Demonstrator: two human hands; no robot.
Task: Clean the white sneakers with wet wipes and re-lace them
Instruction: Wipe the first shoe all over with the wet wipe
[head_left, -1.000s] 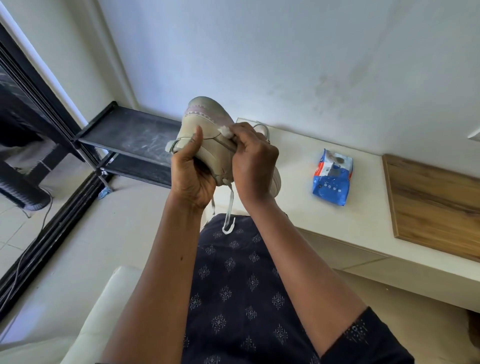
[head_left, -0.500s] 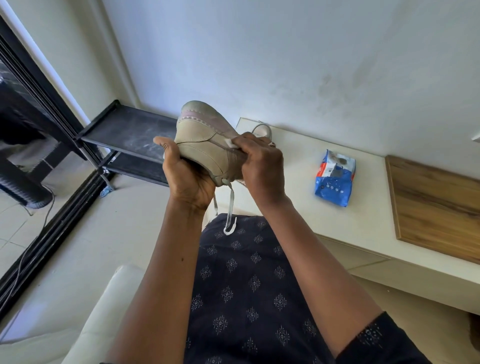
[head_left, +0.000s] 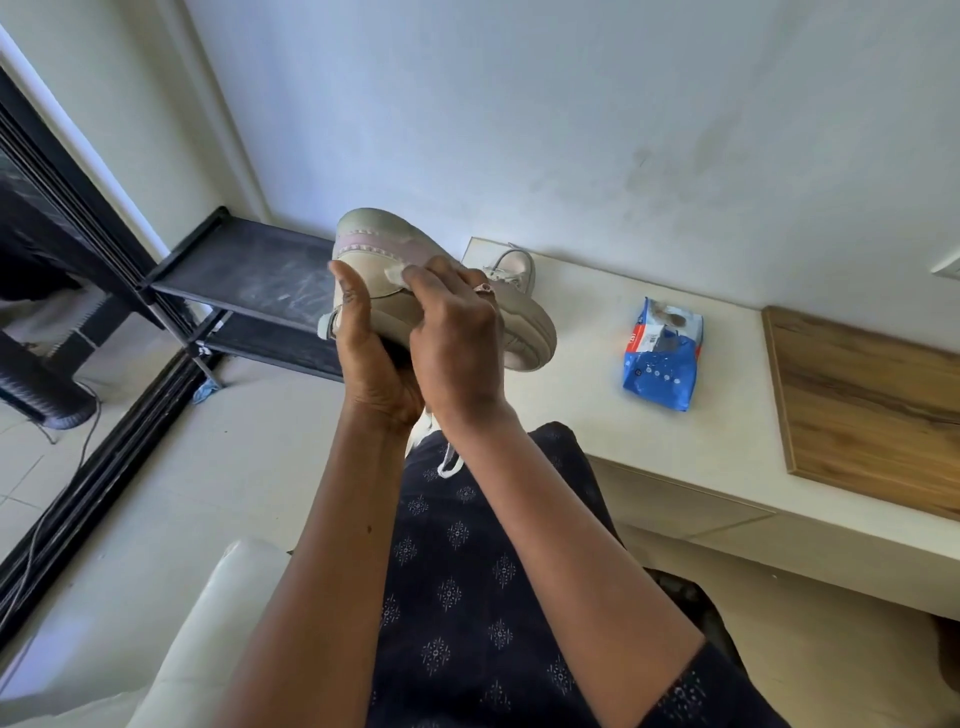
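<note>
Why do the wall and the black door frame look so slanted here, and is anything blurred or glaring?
In the head view the wide-angle lens slants the black sliding-door frame and the white counter; the light there is soft, with no glare; the beige-and-pink sneaker, left hand and right hand look sharp, but print on the blue wet-wipe pack is too soft to read.

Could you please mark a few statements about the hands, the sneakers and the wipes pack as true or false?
1. The left hand holds a sneaker up in the air. True.
2. The right hand is empty. False: it holds a wet wipe against the held sneaker.
3. The blue wipes pack lies on the wooden board. False: it lies on the white table, apart from the board.
4. A second sneaker stands on the table. True.
</note>
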